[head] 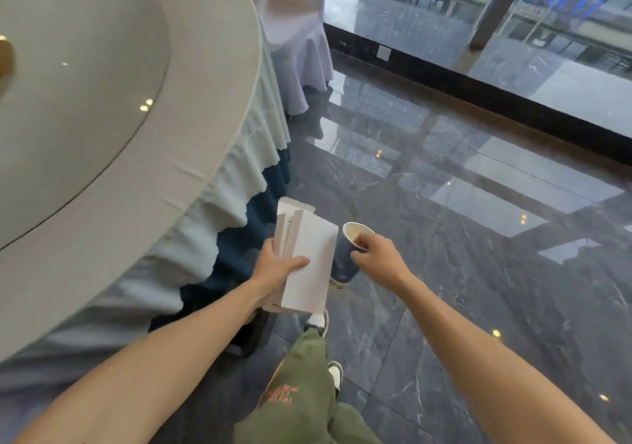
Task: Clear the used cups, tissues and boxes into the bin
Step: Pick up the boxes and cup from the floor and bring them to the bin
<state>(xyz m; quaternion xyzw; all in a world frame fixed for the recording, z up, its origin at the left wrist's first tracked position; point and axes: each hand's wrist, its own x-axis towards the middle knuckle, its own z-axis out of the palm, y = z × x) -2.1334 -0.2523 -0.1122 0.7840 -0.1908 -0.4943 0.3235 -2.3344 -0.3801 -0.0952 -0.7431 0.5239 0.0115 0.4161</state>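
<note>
Both hands were full beside the round banquet table (205, 108): the left hand (273, 269) was closed around a stack of white boxes (307, 255), thumb across the top one. The right hand (379, 258) pinched the rim of a dark blue paper cup (343, 258), tilted above the dark marble floor (478, 272) and touching the boxes' edge.

Left hand (273, 267) grips white boxes (307, 258); right hand (378, 258) pinches rim of blue cup (345, 258), tilted, just beside boxes. Round table (205, 84) at left, dark marble floor (478, 272) below.
</note>
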